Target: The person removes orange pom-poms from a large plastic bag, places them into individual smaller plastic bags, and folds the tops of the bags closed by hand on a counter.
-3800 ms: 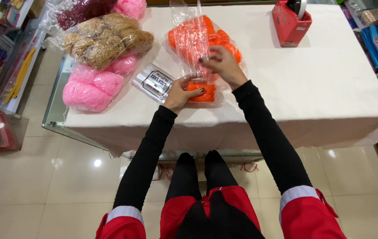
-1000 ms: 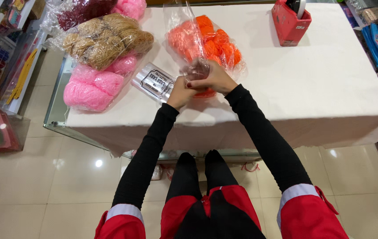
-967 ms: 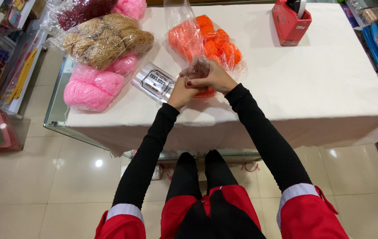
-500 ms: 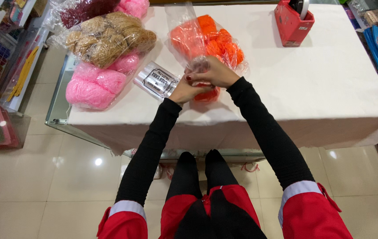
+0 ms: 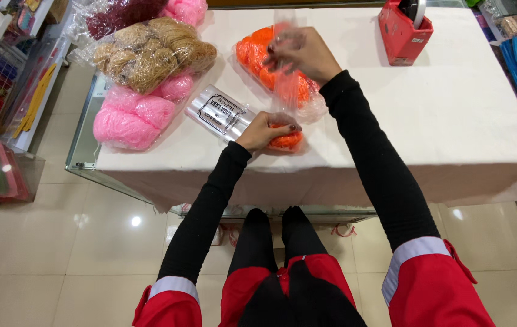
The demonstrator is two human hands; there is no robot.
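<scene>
My left hand presses down on a small orange yarn skein near the table's front edge. Raised over the clear plastic bag of orange yarn skeins, my right hand pinches the bag's loose clear film; the hand is blurred. A pack of clear flat bags with a white label lies just left of my left hand.
A white-clothed table carries a bag of pink yarn, a bag of tan yarn, dark red yarn and a red tape dispenser at the back right. Shelves of goods line the left.
My right hand has lifted away from my left hand and gone up and back over the orange yarn bag, pulling clear film. My left hand stays low on the small orange skein.
</scene>
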